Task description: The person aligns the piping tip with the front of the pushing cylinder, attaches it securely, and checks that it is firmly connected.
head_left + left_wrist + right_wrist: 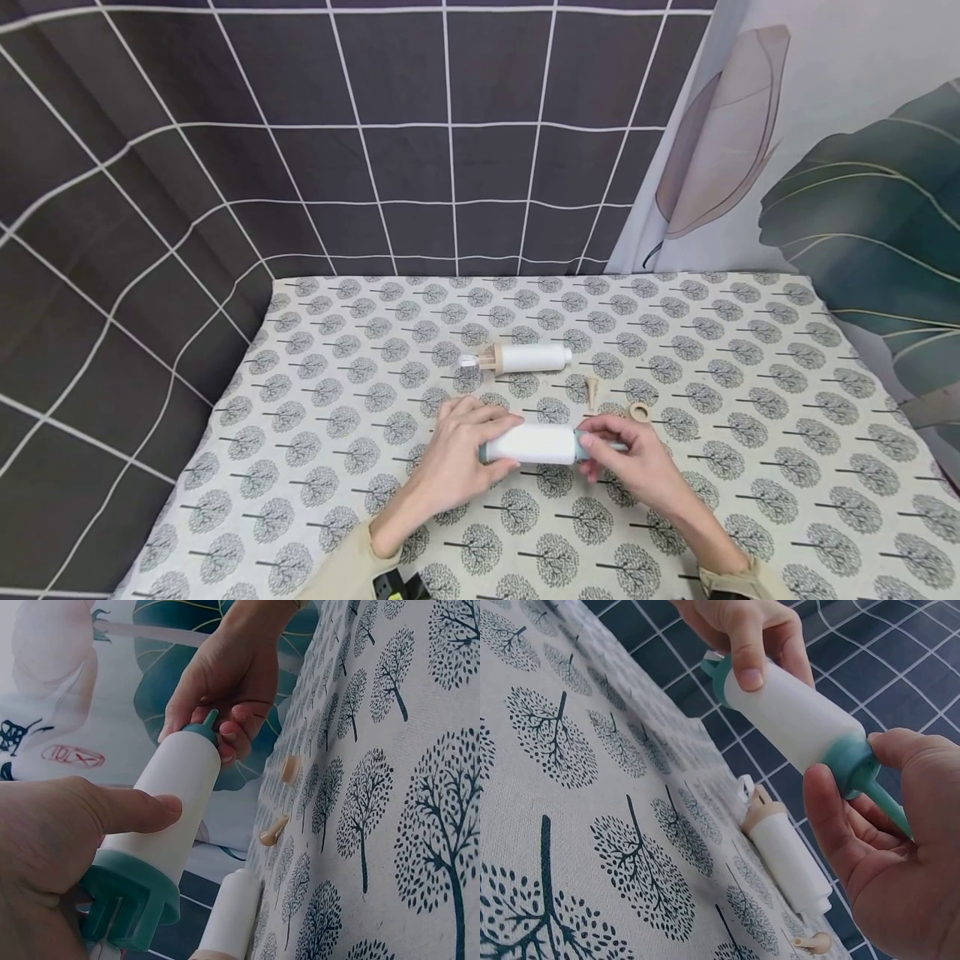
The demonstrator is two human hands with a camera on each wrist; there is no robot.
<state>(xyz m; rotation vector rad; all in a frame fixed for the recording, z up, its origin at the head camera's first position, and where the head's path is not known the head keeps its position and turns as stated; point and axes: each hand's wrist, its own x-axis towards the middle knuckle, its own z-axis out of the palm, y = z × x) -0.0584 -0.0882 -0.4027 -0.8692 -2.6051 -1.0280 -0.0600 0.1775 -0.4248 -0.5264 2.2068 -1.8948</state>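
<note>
A white bottle with green ends lies level between both hands, just over the cloth. My left hand grips its body, thumb along the near side. Past that hand sticks out the green slotted end piece, seen in the left wrist view. My right hand pinches the green nozzle cap at the other end, thumb and fingers around its collar. The cap's thin spout points toward the right palm. In the right wrist view the cap sits against the bottle's body.
Beyond the hands lies a second white bottle with a beige slotted end. A loose beige nozzle and a beige ring rest near the right hand. Tree-print cloth covers the table; a dark checked curtain hangs behind.
</note>
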